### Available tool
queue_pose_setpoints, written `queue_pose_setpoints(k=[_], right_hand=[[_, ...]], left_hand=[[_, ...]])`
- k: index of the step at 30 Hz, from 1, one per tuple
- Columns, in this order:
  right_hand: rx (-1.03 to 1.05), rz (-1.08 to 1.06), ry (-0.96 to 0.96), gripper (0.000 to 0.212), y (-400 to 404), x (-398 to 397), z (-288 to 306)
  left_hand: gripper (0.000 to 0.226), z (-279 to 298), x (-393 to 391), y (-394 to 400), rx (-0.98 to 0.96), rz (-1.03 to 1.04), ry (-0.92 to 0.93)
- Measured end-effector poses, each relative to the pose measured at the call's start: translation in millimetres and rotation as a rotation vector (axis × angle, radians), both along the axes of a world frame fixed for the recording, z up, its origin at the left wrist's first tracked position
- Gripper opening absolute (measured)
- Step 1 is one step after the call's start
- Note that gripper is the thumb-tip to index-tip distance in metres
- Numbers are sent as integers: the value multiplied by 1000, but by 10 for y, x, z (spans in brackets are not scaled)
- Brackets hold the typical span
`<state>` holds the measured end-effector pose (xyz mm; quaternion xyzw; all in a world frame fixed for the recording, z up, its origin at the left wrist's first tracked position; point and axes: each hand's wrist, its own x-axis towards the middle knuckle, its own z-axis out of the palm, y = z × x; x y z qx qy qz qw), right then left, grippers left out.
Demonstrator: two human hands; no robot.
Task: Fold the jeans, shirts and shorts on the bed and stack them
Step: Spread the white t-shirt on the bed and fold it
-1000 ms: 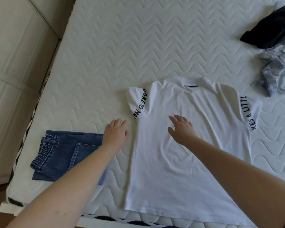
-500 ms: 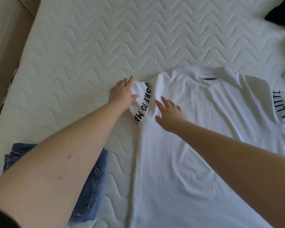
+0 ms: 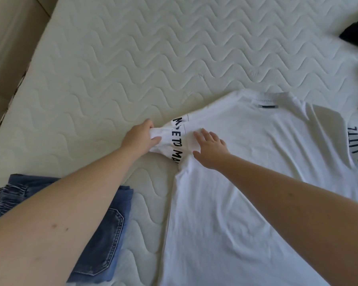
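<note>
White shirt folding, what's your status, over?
Left hand pinches the white shirt sleeve. Right hand flat on the shoulder. Folded jeans beside, clear.

You're in a home bedroom. A bare quilted mattress (image 3: 132,58) with wavy stitching fills most of the frame, and pale panelled cupboard doors (image 3: 10,38) stand at upper left.

"E TO MA" and "ES A LITTL" on white shirt (image 3: 246,182) sleeves
</note>
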<state>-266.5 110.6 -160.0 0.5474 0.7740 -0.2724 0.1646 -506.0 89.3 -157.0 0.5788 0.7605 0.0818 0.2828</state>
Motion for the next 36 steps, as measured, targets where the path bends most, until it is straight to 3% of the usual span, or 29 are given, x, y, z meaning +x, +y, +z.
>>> queue_pose_setpoints(k=[4, 6, 8, 13, 18, 20, 22, 24, 27, 29, 31, 34, 36], right_hand=[[-27, -21, -8, 72, 13, -33, -3], [-37, -34, -10, 73, 12, -44, -13], [-48, -45, 0, 73, -6, -69, -22], [-74, -100, 62, 72, -20, -159, -58], [-45, -145, 127, 72, 126, -231, -49], [-45, -162, 131, 74, 171, -258, -57], [-55, -174, 109, 75, 190, -269, -81], [-79, -187, 87, 75, 189, -257, -123], [-100, -172, 73, 76, 160, -229, -204], [-110, -159, 69, 77, 148, -214, -244], [-113, -150, 72, 78, 142, -203, -272], [-103, -141, 78, 78, 138, -204, -276], [-96, -140, 76, 76, 136, -219, -256]], left_hand=[[58, 64, -187, 40, -232, 81, -26], [54, 63, -227, 39, -383, 78, 43], [51, 59, -233, 4, -400, 158, -16], [10, 75, -122, 2, -102, 603, -774], [24, 181, -11, 226, 158, 706, -948], [16, 169, 6, 287, 224, 654, -836], [21, 97, -33, 318, 165, 603, -610], [39, 45, -90, 279, -16, 735, -521], [23, -23, -178, 186, -203, 1069, -856], [30, -60, -215, 106, -245, 1167, -1018], [31, -84, -217, 40, -274, 1039, -1138], [31, -109, -145, -32, -266, 617, -956], [28, -154, -102, -53, -228, 519, -898]])
